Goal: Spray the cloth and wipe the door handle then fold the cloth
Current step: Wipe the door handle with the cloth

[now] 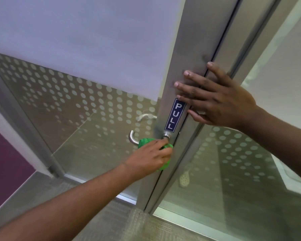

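Here the left hand (pixel 147 156) was closed around a green cloth (pixel 144 142), pressing it onto the metal door handle (pixel 133 137) – the cloth bunched over the lever just beside its round base. The right hand (pixel 221 103) lay flat, fingers spread and holding nothing, against the door's metal frame (pixel 186 54) – just above the blue PULL sign (pixel 174 115)

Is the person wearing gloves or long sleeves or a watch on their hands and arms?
No. Both hands, the left hand and the right hand, are bare with no gloves. The forearms show no sleeves, and no watch or bracelet is visible. The fingernails look short and unpainted.
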